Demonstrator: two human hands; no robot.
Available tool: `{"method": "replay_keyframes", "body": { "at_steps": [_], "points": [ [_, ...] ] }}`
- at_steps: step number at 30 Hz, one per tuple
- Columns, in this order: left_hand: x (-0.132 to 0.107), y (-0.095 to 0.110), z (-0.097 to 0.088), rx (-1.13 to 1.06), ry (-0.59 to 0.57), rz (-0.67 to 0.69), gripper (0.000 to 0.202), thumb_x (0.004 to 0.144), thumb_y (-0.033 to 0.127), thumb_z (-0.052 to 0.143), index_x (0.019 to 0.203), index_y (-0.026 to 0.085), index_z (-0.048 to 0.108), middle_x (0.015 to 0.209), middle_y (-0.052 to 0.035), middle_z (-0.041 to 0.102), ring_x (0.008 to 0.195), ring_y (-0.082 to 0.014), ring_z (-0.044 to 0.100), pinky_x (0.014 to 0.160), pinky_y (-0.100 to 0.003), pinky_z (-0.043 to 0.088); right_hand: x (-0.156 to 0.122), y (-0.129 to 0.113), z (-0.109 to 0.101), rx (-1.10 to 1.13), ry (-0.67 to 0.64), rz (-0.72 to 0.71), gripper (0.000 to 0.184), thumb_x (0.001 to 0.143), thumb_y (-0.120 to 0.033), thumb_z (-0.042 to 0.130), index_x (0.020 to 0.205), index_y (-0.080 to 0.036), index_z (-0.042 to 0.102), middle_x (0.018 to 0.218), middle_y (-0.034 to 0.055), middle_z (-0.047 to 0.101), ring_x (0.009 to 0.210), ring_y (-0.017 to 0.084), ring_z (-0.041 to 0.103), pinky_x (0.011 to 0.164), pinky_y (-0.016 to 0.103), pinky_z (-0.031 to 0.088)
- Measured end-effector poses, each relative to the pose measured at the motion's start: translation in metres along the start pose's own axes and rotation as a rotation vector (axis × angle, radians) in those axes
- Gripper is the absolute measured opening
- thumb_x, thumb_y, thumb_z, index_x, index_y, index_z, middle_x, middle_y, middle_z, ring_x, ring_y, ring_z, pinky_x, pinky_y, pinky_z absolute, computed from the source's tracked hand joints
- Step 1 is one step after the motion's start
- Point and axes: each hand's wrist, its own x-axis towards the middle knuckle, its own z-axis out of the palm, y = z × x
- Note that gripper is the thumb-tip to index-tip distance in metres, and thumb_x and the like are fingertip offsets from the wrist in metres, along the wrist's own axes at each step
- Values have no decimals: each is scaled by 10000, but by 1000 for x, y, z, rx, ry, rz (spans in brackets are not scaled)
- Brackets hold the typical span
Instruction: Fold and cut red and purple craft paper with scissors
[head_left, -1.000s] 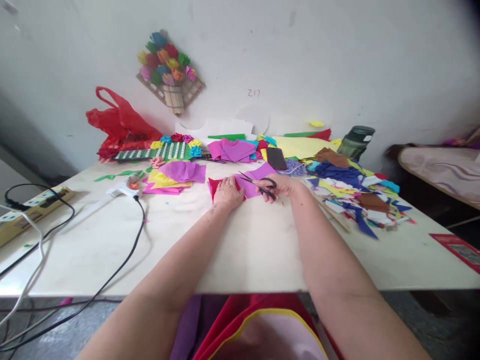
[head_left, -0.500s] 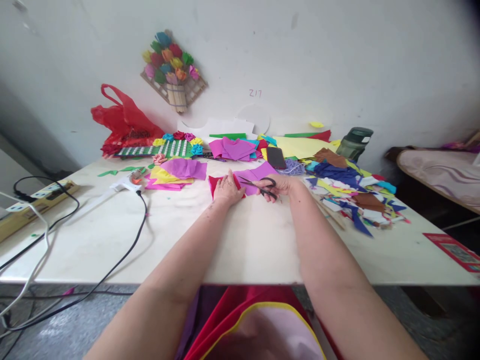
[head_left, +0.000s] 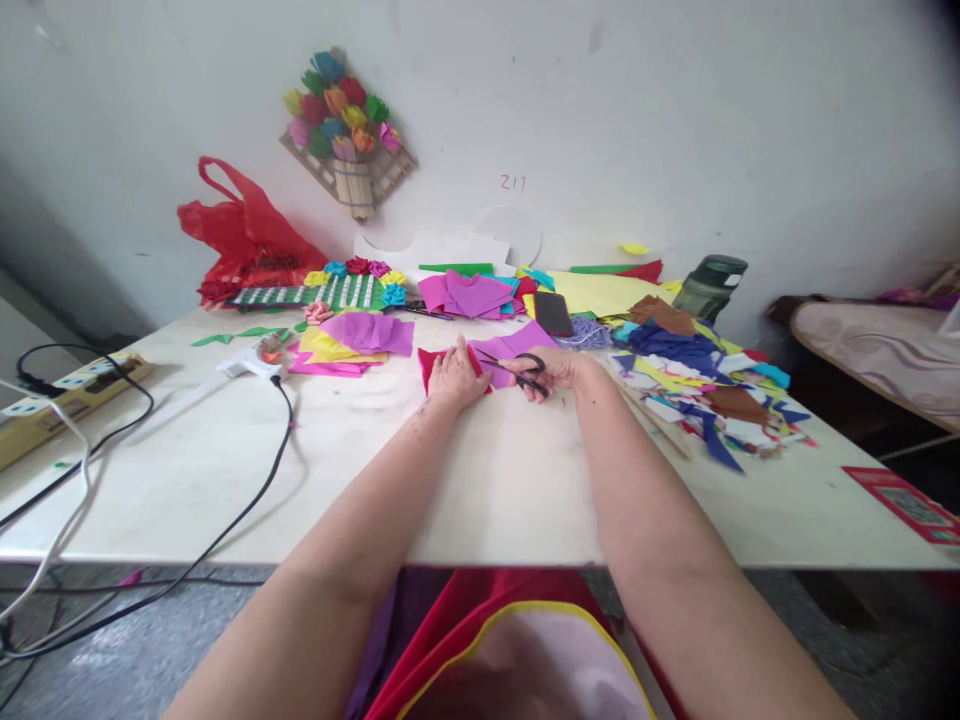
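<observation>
My left hand [head_left: 458, 376] rests on a red paper piece [head_left: 428, 364] lying on the table, fingers curled over its edge. Black-handled scissors [head_left: 523, 371] are gripped in my right hand [head_left: 556, 373], their blades pointing left toward the left hand over a purple paper sheet [head_left: 512, 347]. The two hands sit close together near the middle of the white table [head_left: 480, 470].
Stacks of coloured paper [head_left: 367, 337] and a phone [head_left: 552, 314] lie behind the hands. Scraps [head_left: 705, 375] pile at the right. A glue gun [head_left: 244, 365], black cable [head_left: 247, 500] and power strip [head_left: 67, 400] are on the left. A red bag [head_left: 244, 240] and green bottle [head_left: 711, 285] stand by the wall.
The hands stay nearly in place on the red and purple paper; the scissors' blades have closed a little. The camera view has shifted slightly.
</observation>
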Motion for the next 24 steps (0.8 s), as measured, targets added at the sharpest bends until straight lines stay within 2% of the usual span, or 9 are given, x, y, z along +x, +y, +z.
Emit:
{"method": "replay_keyframes", "body": {
  "at_steps": [14,24],
  "points": [
    [0,0,0,-15,0,2,858,754,466,481,1398,43,105,1376,-215,371,1312,-260,290,1071,-374,168,9,1,4,12,6,2,556,692,-667,547,796,-121,551,497,55,627,377,119,568,274,151,332],
    [-4,5,-5,-18,-13,-40,866,752,488,481,1404,57,108,1416,-209,308,1333,-285,236,1070,-383,183,20,-6,19,32,97,23,593,680,-687,539,835,-115,541,483,52,619,380,122,571,280,152,345]
  ]
}}
